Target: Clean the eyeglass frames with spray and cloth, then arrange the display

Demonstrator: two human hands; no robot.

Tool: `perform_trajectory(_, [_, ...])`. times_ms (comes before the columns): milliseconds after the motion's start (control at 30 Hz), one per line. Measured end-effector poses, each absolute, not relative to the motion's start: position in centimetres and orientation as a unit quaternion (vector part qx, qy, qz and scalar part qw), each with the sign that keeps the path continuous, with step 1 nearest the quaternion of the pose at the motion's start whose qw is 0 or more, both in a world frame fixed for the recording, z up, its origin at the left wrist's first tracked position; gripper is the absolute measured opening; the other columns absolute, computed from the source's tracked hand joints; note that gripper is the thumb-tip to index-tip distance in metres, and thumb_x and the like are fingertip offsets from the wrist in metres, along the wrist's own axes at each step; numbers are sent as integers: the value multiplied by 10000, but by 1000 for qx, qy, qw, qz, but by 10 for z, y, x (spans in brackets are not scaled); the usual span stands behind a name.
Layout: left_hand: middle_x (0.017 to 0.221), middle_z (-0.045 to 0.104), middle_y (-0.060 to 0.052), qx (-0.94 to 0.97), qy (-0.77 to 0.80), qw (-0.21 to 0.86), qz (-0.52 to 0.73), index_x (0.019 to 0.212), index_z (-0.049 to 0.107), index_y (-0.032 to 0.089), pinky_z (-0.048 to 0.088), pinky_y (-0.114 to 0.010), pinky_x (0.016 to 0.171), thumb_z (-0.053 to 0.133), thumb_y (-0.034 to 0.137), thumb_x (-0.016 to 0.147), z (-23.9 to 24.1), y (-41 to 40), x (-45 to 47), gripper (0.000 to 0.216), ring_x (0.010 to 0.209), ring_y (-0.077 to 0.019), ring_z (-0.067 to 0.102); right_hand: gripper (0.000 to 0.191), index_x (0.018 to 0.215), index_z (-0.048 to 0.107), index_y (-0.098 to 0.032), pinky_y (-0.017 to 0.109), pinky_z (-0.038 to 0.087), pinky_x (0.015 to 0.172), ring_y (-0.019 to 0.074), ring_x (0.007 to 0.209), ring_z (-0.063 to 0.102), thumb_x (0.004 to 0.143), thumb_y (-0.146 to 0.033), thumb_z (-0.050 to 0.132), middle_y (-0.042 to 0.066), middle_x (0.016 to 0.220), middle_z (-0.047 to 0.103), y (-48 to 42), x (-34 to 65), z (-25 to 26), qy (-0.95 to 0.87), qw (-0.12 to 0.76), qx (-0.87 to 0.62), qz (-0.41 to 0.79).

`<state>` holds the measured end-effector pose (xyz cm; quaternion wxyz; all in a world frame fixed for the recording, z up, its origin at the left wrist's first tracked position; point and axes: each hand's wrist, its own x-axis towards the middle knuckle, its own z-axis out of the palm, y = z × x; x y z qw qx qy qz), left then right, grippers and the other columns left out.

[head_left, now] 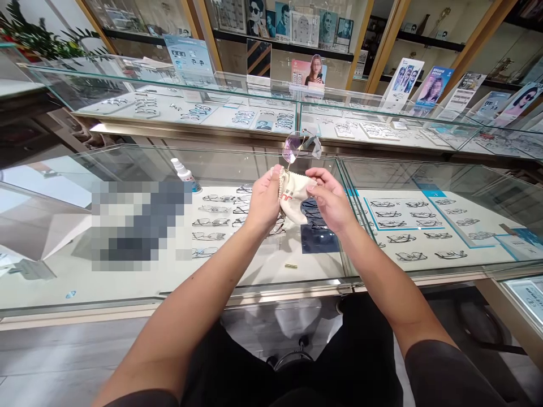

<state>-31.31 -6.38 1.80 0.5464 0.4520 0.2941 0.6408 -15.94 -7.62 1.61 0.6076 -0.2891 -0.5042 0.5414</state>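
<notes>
A pair of thin-rimmed eyeglasses (292, 150) with tinted, reflecting lenses is held up above the glass counter. My left hand (266, 202) is closed at the lower end of the glasses, pinching a thin temple together with the edge of a cream cleaning cloth (296, 191). The cloth has a zigzag edge and red and dark print, and hangs down between both hands. My right hand (333, 202) pinches the cloth's other side between thumb and fingers. How the cloth lies around the temple is partly hidden.
A white spray bottle (185, 174) stands on the counter to the left. Beneath the glass lie rows of eyeglasses (388, 215) and a dark blue square (319, 239). A white angular object (51, 226) is at far left. Display cards (403, 83) line the rear case.
</notes>
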Motion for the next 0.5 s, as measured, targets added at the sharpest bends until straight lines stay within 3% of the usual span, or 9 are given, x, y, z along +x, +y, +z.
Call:
perform_trajectory(300, [755, 724, -9, 472, 269, 550, 635, 916, 664, 206, 517, -273, 611, 885, 682, 800, 26, -63, -322, 537, 672, -154, 681, 375, 1044, 643, -286, 291, 466, 711, 138, 763, 521, 706, -310, 804, -37, 845, 558, -69, -143, 26, -451, 641, -293, 548])
perform_trajectory(500, [715, 717, -9, 447, 282, 528, 665, 826, 610, 214, 490, -265, 563, 829, 690, 860, 38, -59, -328, 525, 629, -143, 678, 399, 1064, 615, -294, 321, 461, 728, 154, 755, 486, 717, -317, 810, -32, 827, 552, -74, -140, 34, -509, 599, -254, 563])
